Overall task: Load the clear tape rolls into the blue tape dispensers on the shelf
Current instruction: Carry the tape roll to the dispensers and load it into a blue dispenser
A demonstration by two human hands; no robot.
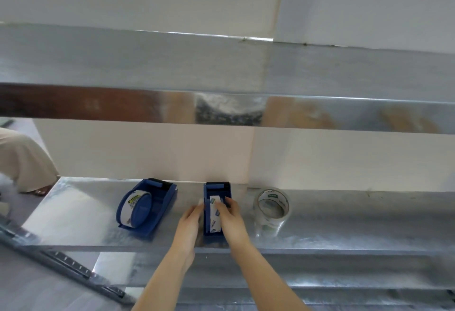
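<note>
Only one view is given, taken from a wide-angle camera worn on the head. The scene is looked at forward and downward, toward a metal shelf (344,224) set against a white wall (147,153). The shelf is seen from close by and slightly above, within arm's reach, with both forearms entering from the lower edge. An upper shelf (246,69) crosses the frame's middle, and straight edges are bent by the lens.
</note>
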